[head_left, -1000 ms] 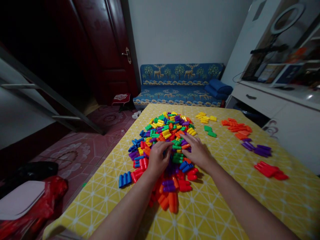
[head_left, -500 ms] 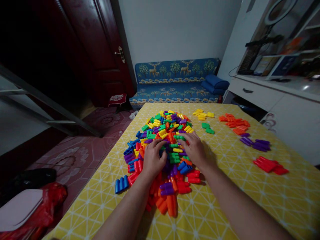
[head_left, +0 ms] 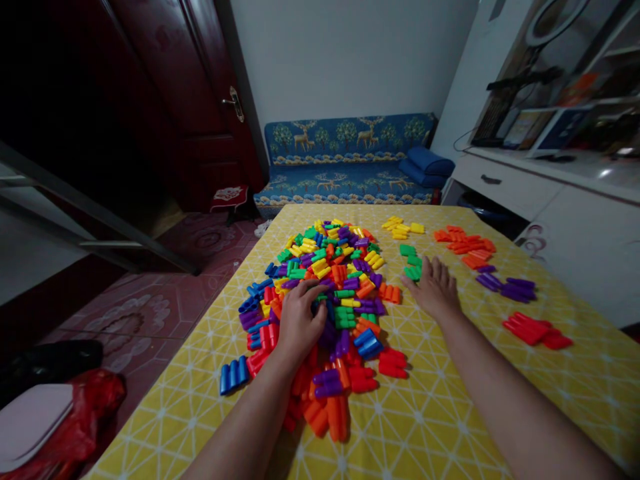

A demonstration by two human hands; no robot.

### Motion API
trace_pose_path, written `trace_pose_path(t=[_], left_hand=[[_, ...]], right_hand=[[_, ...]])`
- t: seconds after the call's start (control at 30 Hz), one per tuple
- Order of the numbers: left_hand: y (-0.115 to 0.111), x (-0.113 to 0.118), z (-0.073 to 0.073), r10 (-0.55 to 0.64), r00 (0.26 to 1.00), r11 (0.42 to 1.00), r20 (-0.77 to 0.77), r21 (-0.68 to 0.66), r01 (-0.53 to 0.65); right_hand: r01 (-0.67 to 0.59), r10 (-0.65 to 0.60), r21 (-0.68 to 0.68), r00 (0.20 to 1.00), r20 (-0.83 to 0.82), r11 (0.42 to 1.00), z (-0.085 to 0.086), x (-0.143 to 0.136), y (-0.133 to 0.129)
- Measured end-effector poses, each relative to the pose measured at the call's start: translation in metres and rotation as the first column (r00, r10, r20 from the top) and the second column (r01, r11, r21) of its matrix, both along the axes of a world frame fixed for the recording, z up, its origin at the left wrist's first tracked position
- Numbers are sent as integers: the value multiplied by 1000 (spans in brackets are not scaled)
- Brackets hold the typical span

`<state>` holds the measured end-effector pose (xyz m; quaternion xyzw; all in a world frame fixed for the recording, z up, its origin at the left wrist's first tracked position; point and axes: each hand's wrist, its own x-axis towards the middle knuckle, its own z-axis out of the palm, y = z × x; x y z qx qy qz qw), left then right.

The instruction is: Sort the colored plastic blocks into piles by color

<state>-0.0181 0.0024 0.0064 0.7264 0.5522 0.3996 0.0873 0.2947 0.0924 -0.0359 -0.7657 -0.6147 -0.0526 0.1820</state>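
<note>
A heap of colourful plastic bullet-shaped building blocks point(head_left: 345, 273) lies on the yellow patterned tablecloth point(head_left: 390, 433). My left hand point(head_left: 301, 319) rests on the heap's near-left part, fingers bent and thumb apart; dark green and blue blocks show beside the thumb, and its fingertips are partly hidden. To the right of the heap, my right hand point(head_left: 434, 288) is palm down with fingers spread. Its thumb and forefinger are at a green block point(head_left: 413, 273), which lies against two other green blocks point(head_left: 407, 251).
Separate groups of yellow point(head_left: 400, 228), orange point(head_left: 465, 245), purple point(head_left: 515, 289) and red blocks point(head_left: 535, 330) lie along the right side. A blue block point(head_left: 234, 375) sits left of the heap. Beyond the table are a blue sofa point(head_left: 345, 177) and a white cabinet point(head_left: 520, 190).
My right hand has moved right from the heap to the green group, bringing a green block there. My left hand has stayed on the heap. The view has shifted slightly.
</note>
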Motion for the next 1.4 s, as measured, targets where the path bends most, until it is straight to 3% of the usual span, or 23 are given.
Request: trace_pose_path(t=[0.13, 0.3, 0.47, 0.63, 0.73, 0.8, 0.93, 1.0, 1.07, 1.17, 1.27, 1.4], left_hand=[[1, -1, -2, -7, 1000, 1000, 6, 3, 7], [2, -1, -1, -20, 1000, 1000, 21, 9, 20], [4, -1, -2, -38, 995, 999, 92, -5, 39], [6, -1, -4, -60, 984, 998, 168, 42, 53], [6, -2, -5, -73, 976, 995, 204, 80, 58], [6, -2, -5, -83, 972, 993, 219, 102, 62], [6, -3, -4, -98, 967, 989, 235, 132, 68], [7, -3, -3, -102, 965, 988, 240, 141, 70], [6, -2, -1, -110, 963, 986, 245, 152, 74], [4, -1, 2, -120, 964, 984, 238, 160, 83], [2, -1, 3, -127, 966, 985, 226, 144, 96], [0, -1, 4, -147, 956, 987, 253, 98, 126]], right_hand=[[-17, 21, -142, 999, 28, 990, 5, 1, 21], [12, -12, -121, 1000, -1, 993, 11, 5, 36], [52, -54, -44, 997, -58, 998, 9, 0, 23], [35, -51, -78, 975, -215, 996, 11, -11, -9], [-55, 52, 0, 938, -342, 998, 14, -22, -33], [-118, 169, 138, 877, -451, 983, 15, -35, -49], [-221, 476, 443, 614, -629, 869, 23, -72, -72], [-328, 592, 501, 556, -584, 801, 33, -91, -84], [-500, 683, 466, 559, -470, 730, 43, -105, -95], [-699, 748, 270, 592, -300, 662, 55, -117, -107], [-726, 730, 105, 654, -199, 679, 60, -122, -111], [-724, 719, 30, 678, -155, 689, 58, -124, -108]])
